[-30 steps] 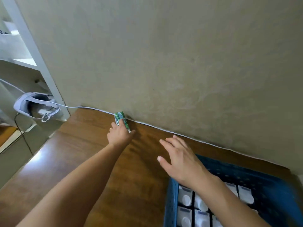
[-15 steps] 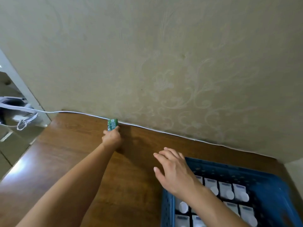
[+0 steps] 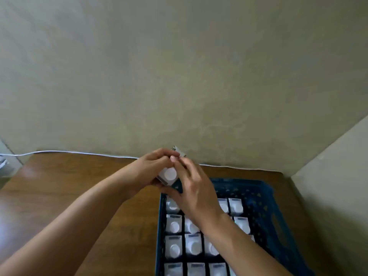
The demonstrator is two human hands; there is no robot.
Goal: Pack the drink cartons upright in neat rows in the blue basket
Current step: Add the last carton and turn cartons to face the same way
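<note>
A drink carton (image 3: 169,174) with a white round cap faces me, held in the air just past the far left corner of the blue basket (image 3: 264,198). My left hand (image 3: 148,172) grips it from the left. My right hand (image 3: 194,188) takes hold of it from the right, fingertips on its top edge and thumb under it. Both hands hide most of the carton. In the basket, several cartons (image 3: 173,249) stand upright in rows, white caps up. My right forearm covers part of them.
The basket sits on a brown wooden table (image 3: 79,186) in a corner, with beige walls behind and to the right. A white cable (image 3: 79,153) runs along the back edge of the table. The basket's far strip behind the cartons shows bare blue floor.
My left hand lifted the carton from beside the wall and brought it right, to the basket's corner. My right hand rose to meet it and now holds it too. The view swung right.
</note>
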